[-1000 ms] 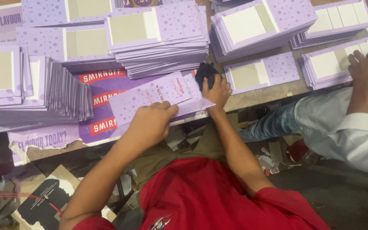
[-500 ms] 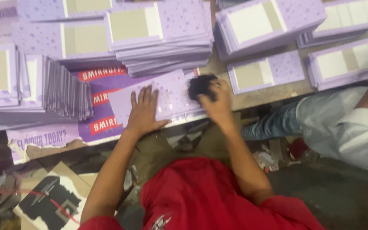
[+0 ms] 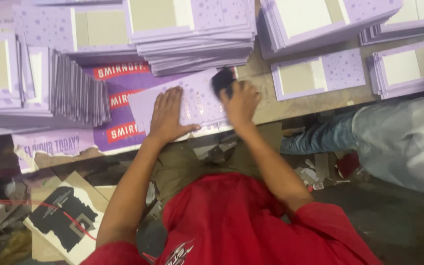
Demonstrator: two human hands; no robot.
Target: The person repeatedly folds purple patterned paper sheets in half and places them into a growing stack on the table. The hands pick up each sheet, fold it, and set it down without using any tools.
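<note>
Left hand [image 3: 169, 114] flat on purple card [image 3: 192, 100], stacks [image 3: 192, 34] near

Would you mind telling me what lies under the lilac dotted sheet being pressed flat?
The lilac dotted sheet rests on a purple printed poster with red labels, visible at its left. Whatever lies beneath the left hand and right hand is covered.

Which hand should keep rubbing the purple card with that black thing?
Probably the right hand: it grips the black pad on the purple card. The left hand lies flat with spread fingers, pinning the card down on the table.
</note>
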